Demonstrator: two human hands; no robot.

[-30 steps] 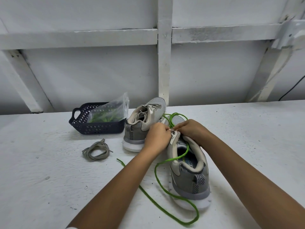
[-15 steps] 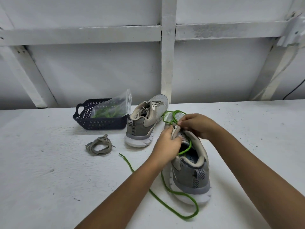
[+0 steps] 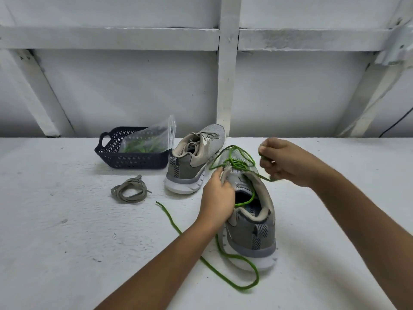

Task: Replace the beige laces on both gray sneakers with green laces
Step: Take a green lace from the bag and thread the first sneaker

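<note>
**Green lace pulled taut beside the near sneaker**

The near sneaker (image 3: 250,222) stands upright on the tabletop (image 3: 67,242), heel toward the camera. A green lace (image 3: 238,163) is threaded through its front eyelets. One end trails off to the left and loops round the heel.

The left hand (image 3: 218,198) reaches in from below. Its fingers are curled round the left edge of the shoe's opening, next to the tongue. The right hand (image 3: 286,163) is raised just right of the toe, with its fingers curled and pinching the green lace, which runs tight from the eyelets to the hand.

The second sneaker (image 3: 194,159) sits just behind and to the left, laced in beige. Farther left a loose beige lace (image 3: 129,191) lies coiled. Behind it a dark basket (image 3: 134,161) holds a clear bag (image 3: 154,137) with something green inside.
</note>
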